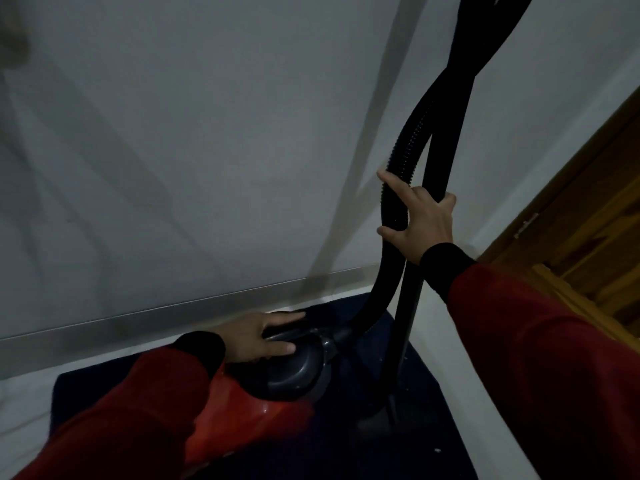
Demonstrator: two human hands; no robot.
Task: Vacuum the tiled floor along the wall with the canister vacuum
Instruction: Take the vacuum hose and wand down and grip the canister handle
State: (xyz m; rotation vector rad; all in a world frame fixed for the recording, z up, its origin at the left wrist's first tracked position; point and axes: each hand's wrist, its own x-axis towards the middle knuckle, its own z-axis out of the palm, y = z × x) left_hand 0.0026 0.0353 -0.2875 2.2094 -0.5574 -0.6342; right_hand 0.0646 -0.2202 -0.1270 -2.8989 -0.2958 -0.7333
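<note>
A red canister vacuum [263, 407] with a dark grey top sits on a dark blue mat [381, 445] at the foot of the wall. My left hand [263, 336] rests on the vacuum's grey carrying handle [294, 336], fingers wrapped over it. A black ribbed hose [412, 133] rises from the vacuum's front and crosses a straight black wand [410, 306] that stands upright on the mat. My right hand [420, 220] grips hose and wand together about halfway up. Both arms wear red sleeves with black cuffs.
The pale wall [207, 150] fills the upper view, with a grey baseboard [138, 320] along its foot. A wooden door [595, 220] stands at the right. Pale floor [460, 393] shows beside the mat. The light is dim.
</note>
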